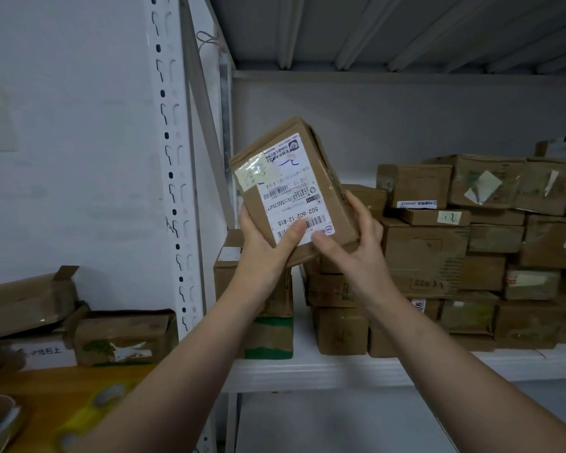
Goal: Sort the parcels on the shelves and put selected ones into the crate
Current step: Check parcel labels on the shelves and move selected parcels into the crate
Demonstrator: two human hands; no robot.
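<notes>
White shelf (307, 367), stacked boxes (425, 246); left hand (262, 250) and right hand (353, 253) grip one tilted parcel (294, 181).

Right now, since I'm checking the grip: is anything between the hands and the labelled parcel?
Nothing visible does: left hand and right hand grip the parcel directly, thumbs on its label.

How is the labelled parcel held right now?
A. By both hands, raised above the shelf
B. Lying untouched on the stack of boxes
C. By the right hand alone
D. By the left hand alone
A: the left hand and the right hand both grip the lower end of the parcel, which is tilted in the air above the shelf.
</notes>
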